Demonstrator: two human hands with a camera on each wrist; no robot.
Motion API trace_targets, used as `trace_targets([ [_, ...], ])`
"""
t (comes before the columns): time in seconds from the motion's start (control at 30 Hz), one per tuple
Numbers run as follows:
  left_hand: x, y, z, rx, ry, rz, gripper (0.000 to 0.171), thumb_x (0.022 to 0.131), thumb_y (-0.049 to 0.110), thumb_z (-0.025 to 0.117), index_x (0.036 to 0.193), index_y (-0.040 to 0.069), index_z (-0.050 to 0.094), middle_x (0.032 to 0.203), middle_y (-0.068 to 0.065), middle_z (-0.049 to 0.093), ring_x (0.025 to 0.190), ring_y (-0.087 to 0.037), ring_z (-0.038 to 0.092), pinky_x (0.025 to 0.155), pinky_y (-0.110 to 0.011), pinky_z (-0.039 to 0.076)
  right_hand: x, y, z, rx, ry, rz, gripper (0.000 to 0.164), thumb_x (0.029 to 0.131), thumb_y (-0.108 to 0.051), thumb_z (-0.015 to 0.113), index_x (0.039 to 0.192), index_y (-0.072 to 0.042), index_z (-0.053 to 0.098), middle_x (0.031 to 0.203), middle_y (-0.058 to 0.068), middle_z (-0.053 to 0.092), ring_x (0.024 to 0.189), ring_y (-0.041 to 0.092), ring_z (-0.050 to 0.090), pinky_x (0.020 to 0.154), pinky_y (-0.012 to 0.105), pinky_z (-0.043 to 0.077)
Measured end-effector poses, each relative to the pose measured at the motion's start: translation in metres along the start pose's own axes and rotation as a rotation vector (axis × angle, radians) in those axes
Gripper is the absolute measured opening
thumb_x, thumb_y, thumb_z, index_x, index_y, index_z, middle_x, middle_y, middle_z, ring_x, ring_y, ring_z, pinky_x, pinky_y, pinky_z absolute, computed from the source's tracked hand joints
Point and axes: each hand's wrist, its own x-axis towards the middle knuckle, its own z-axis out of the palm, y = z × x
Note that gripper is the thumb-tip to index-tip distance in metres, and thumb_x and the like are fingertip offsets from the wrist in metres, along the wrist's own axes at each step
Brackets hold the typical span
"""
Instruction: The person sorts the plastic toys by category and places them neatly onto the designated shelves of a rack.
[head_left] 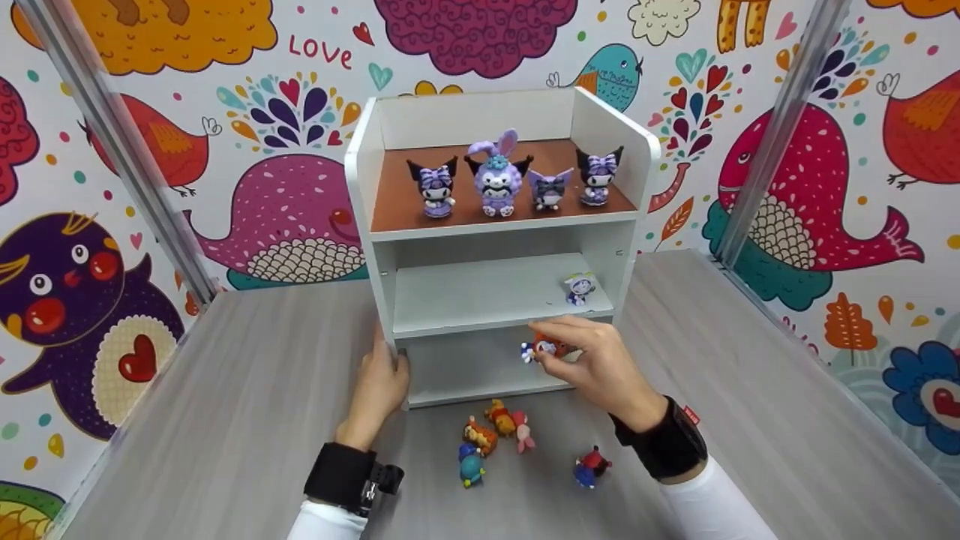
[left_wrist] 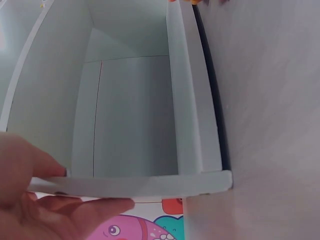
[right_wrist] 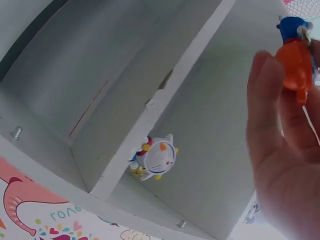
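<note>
A small white shelf unit [head_left: 510, 221] stands on the table. My left hand [head_left: 380, 386] grips its left side panel [left_wrist: 135, 186], thumb on the inner face and fingers along the outer one. My right hand [head_left: 600, 367] pinches an orange figurine with a blue head [right_wrist: 294, 62] between thumb and fingers, in front of the middle shelf's edge. A white cat-like figurine [head_left: 579, 289] stands on the middle shelf at the right, just beyond that hand. The right wrist view shows the same white figurine [right_wrist: 159, 157] beside the shelf edge.
Several purple and black figurines [head_left: 496, 184] line the brown top shelf. On the table in front lie a yellow bear [head_left: 500, 418], an orange tiger [head_left: 480, 437], a pink piglet [head_left: 523, 433], a blue-green figurine [head_left: 471, 469] and a red-and-blue figurine [head_left: 591, 469]. Patterned walls [head_left: 285, 195] stand behind.
</note>
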Motion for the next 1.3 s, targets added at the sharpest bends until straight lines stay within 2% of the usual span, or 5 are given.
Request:
trace_targets([
  [0.3,-0.001,0.001,-0.001,0.020,0.005,-0.012,0.067,0.094,-0.006,0.048,0.154,-0.008,0.019,0.122,-0.044,0.059,0.096,-0.049,0.069,0.074,-0.056,0.056,0.001,-0.001,0.000,-0.007,-0.012,0.031,0.026,0.079,0.002,0.080,0.103,-0.007,0.072,0.100,0.002,0.075,0.088,0.013,0.068,0.076,0.029,0.059],
  [0.57,0.000,0.001,-0.001,0.023,0.010,-0.019,0.068,0.094,-0.006,0.049,0.155,-0.004,0.020,0.118,-0.043,0.061,0.088,-0.046,0.071,0.067,-0.052,0.056,0.003,0.000,0.000,-0.049,0.022,-0.013,0.037,0.081,0.001,0.079,0.117,-0.006,0.073,0.108,0.007,0.070,0.094,0.016,0.069,0.078,0.028,0.059],
  [0.8,0.000,0.001,0.000,0.025,0.019,-0.004,0.068,0.093,-0.007,0.050,0.154,-0.006,0.021,0.119,-0.043,0.060,0.086,-0.045,0.071,0.067,-0.051,0.056,0.018,0.002,0.000,-0.152,0.148,0.014,0.035,0.082,-0.002,0.079,0.116,-0.001,0.068,0.108,0.012,0.074,0.093,0.018,0.071,0.080,0.033,0.059],
  [0.93,0.000,0.001,0.000,0.027,0.004,-0.020,0.066,0.093,-0.006,0.050,0.153,-0.008,0.022,0.106,-0.039,0.066,0.077,-0.041,0.071,0.064,-0.048,0.054,0.026,0.012,0.003,-0.235,0.217,-0.001,0.031,0.081,-0.002,0.080,0.111,-0.002,0.072,0.105,0.009,0.075,0.092,0.020,0.070,0.079,0.036,0.058],
  [1.3,0.002,0.000,0.001,0.032,0.027,0.018,0.068,0.092,-0.009,0.050,0.154,-0.006,0.022,0.123,-0.042,0.059,0.090,-0.046,0.070,0.071,-0.053,0.055,0.044,0.038,0.015,-0.334,0.211,0.006,0.027,0.083,0.001,0.077,0.110,-0.004,0.075,0.104,0.010,0.069,0.097,0.025,0.067,0.082,0.040,0.055],
])
